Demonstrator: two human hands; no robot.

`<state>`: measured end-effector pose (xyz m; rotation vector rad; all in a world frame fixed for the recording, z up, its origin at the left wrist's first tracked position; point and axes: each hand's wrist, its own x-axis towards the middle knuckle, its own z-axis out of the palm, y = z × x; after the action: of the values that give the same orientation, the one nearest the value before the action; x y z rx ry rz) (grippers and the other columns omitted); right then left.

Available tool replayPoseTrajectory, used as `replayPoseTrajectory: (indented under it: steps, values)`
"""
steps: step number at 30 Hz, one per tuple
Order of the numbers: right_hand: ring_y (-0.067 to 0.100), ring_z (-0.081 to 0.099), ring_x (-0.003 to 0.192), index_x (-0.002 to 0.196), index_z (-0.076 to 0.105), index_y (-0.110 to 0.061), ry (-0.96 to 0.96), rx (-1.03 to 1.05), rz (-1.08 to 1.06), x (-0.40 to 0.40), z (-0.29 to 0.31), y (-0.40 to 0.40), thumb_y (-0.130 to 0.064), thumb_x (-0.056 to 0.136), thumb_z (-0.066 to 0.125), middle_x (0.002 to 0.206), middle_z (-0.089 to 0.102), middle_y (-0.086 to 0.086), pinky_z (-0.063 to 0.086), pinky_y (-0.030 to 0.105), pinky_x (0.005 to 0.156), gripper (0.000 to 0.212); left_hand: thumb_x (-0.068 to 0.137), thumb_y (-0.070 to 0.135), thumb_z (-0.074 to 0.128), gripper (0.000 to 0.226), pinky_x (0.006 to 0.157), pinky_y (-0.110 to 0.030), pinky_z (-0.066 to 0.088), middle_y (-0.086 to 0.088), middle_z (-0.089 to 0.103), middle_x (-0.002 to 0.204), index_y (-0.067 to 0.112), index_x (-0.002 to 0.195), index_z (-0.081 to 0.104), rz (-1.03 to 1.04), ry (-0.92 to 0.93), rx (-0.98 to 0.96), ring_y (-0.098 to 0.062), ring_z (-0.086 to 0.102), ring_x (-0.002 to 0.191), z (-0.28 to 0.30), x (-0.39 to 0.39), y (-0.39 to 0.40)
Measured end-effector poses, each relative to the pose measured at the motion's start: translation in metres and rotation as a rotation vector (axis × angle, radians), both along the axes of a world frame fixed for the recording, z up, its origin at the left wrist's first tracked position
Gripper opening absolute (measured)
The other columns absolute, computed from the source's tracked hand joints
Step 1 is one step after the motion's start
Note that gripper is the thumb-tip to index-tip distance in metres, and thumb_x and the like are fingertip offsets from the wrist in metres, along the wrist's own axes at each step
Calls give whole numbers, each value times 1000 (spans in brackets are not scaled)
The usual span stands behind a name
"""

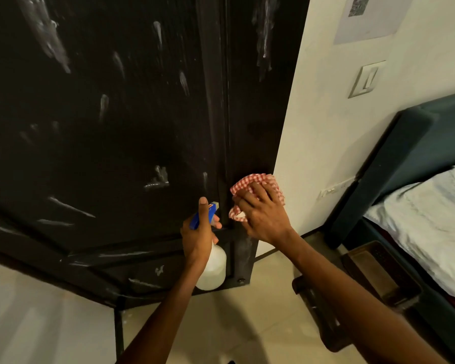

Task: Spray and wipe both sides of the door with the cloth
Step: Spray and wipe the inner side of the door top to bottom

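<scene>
While our right hand (pixel 264 216) presses the checked cloth (pixel 258 190) flat, fingers spread, against the lower right edge of the dark door (pixel 103 127), our left hand (pixel 199 232) is wrapped tight around the spray bottle (pixel 213 269), its nozzle near the panel. White streaks cover the panel; if we stay low, they may dry there, and the bottle could bump the door.

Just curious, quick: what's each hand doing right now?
Left hand: closed around the spray bottle.
Right hand: fingers spread flat, pressing the checked cloth on the door.
</scene>
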<state>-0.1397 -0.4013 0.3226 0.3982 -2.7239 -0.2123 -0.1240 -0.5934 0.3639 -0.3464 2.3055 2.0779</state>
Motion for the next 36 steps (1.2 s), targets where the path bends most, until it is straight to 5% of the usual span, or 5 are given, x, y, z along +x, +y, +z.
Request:
replayPoseTrajectory:
  steps: [13,17,21,26,36]
  values:
    - [39,17,152,150,44,-21,-202,313,-51,-9,15,-22,-50,94,59,161,33,10,0,56,122,65,89,72,40,75,47,-22,47,-10,71,72,3,82,69,-9,-28,-4,-16,56,49,4,2,-12]
    - [37,35,143,152,41,-22,31,-301,-89,-8,-2,-6,-53,96,54,155,41,8,31,51,118,66,87,72,42,75,46,-23,47,-7,69,69,2,84,70,-17,-24,26,-14,56,49,8,2,-10]
    - [10,51,127,146,43,-27,-90,-1394,-264,-2,-16,-23,-53,97,57,144,51,-2,45,33,108,57,83,74,41,77,47,-24,47,-6,69,68,3,85,71,-30,-14,37,-15,57,51,10,3,-10]
    - [36,62,121,140,55,-9,-313,-2667,-189,-1,-11,-43,-52,102,45,130,65,21,46,46,109,58,86,72,39,76,48,-24,47,-5,69,67,3,80,68,-37,0,8,-14,56,48,10,4,-10]
    - [27,69,97,134,61,-11,40,-3061,-240,-12,-9,-72,-49,104,36,119,68,15,56,39,90,55,91,69,40,73,44,-21,46,-10,71,70,3,81,69,-25,19,-12,-12,55,45,14,-9,-14]
